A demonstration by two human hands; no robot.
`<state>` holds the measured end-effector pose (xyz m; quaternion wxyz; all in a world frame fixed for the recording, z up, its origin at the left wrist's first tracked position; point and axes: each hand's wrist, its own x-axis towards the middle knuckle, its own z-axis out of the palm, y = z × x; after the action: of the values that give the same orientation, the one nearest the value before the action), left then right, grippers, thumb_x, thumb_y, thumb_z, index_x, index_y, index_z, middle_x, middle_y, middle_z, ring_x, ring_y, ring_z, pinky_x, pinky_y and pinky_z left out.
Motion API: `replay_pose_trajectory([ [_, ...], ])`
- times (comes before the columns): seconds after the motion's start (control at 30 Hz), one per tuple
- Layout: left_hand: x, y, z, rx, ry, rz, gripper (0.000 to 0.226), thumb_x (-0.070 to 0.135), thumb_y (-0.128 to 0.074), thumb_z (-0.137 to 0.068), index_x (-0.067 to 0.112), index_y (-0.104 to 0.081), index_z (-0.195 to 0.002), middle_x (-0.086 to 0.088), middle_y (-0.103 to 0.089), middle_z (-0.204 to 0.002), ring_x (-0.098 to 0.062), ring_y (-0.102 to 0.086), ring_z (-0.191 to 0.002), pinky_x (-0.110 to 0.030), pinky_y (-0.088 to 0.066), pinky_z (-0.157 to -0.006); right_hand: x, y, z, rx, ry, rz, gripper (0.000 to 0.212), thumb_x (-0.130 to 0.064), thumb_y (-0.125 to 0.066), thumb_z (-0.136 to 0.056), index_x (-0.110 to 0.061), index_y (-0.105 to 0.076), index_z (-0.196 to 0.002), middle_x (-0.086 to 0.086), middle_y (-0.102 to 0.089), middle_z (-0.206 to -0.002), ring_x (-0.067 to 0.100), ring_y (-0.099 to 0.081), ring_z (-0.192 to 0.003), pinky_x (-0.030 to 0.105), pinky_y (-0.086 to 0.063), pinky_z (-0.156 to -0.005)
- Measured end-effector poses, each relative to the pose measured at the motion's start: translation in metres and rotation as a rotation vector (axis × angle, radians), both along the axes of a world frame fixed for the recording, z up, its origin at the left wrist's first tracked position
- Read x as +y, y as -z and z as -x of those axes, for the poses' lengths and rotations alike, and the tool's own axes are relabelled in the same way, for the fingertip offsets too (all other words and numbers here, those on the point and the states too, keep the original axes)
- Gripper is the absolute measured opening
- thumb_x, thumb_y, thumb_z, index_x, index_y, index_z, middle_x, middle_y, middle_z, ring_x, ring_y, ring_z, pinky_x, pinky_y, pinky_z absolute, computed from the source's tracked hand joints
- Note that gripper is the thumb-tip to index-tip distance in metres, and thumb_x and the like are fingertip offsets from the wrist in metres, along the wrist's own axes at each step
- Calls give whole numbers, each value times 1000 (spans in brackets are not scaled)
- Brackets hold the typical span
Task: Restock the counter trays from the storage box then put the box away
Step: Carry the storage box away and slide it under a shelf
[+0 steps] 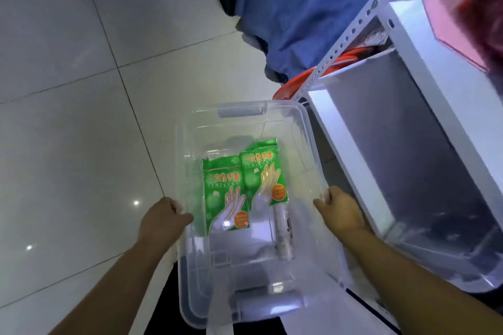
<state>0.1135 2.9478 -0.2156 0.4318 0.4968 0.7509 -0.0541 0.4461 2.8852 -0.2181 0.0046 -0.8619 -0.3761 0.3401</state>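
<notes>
I hold a clear plastic storage box [304,128] by its two long rims, above the tiled floor. My left hand [163,219] grips the left rim and my right hand [340,211] grips the right rim. Inside the box lie two green packets of disposable gloves [226,193] side by side, and a slim pale tube [284,236] rests to their right. Grey latch handles sit at the far end [241,111] and the near end [268,304] of the box.
A white metal shelf unit [394,149] with a perforated upright [348,32] stands right beside the box. A red-orange basin [302,79] sits behind the upright. Blue cloth [294,8] hangs ahead. A pink box [462,8] rests on the upper shelf. Glossy floor tiles [81,117] spread to the left.
</notes>
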Motion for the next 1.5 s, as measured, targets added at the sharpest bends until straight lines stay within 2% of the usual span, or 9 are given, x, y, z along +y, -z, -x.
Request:
replay_pose_trajectory([
  [0.37, 54, 189, -16, -20, -39, 68, 21, 20, -71, -75, 2, -61, -79, -16, -67, -76, -30, -64, -74, -30, -40, -57, 74, 172, -23, 25, 14, -43, 7, -19, -62, -83, -13, -61, -86, 5, -60, -73, 26, -57, -69, 26, -41, -56],
  [0.63, 45, 244, -41, -5, -92, 8, 23, 22, -69, -76, 1, -59, -80, -16, -67, -79, -29, -59, -72, -29, -35, -57, 98, 229, -37, -34, 49, -134, 20, -21, -61, -85, -13, -63, -104, 5, -62, -85, 27, -61, -78, 34, -52, -72],
  [0.8, 39, 252, -47, 21, -129, -14, 21, 21, -68, -76, 3, -58, -82, -14, -66, -81, -30, -60, -75, -31, -38, -63, 99, 240, -35, -43, 84, -170, 21, -20, -59, -87, -13, -63, -106, 4, -61, -83, 24, -60, -73, 29, -48, -65],
  [0.93, 41, 236, -52, 73, -57, -61, 34, 16, -70, -77, 0, -53, -102, -21, -58, -103, -37, -57, -94, -37, -43, -76, 94, 225, -33, -39, 74, -192, 9, -14, -54, -87, -11, -63, -90, 8, -60, -80, 26, -56, -72, 35, -50, -65],
  [1.03, 45, 207, -66, 123, 108, -234, 53, 9, -68, -77, -3, -46, -123, -27, -45, -124, -43, -47, -113, -50, -43, -89, 80, 194, -33, -30, 120, -258, 22, -14, -56, -92, -13, -63, -113, 6, -64, -107, 22, -59, -92, 33, -51, -83],
  [1.1, 49, 183, -81, 67, 215, -358, 51, 4, -68, -75, -2, -49, -122, -26, -46, -123, -43, -48, -112, -50, -46, -85, 65, 167, -35, -31, 173, -318, 21, -16, -55, -92, -15, -63, -112, 5, -64, -114, 21, -60, -99, 31, -50, -87],
  [1.23, 62, 127, -125, -86, 384, -479, 39, 1, -69, -72, 5, -59, -110, -18, -54, -114, -38, -58, -95, -41, -48, -72, 21, 102, -43, -163, 199, -421, 14, -12, -54, -90, -17, -68, -91, 1, -65, -97, 15, -59, -83, 23, -48, -75],
  [1.37, 68, 73, -176, -269, 604, -558, 28, -1, -67, -73, 3, -64, -101, -19, -63, -103, -36, -64, -87, -43, -52, -72, -27, 28, -46, -316, 241, -511, 15, -14, -52, -85, -19, -66, -83, -3, -65, -90, 15, -58, -77, 18, -37, -66],
  [1.5, 54, 32, -218, -321, 765, -534, 25, 8, -61, -80, 15, -64, -104, -7, -61, -111, -29, -64, -90, -36, -48, -76, -73, -30, -48, -535, 246, -657, 11, 0, -61, -80, -8, -68, -82, 7, -68, -85, 26, -63, -76, 29, -51, -60],
])
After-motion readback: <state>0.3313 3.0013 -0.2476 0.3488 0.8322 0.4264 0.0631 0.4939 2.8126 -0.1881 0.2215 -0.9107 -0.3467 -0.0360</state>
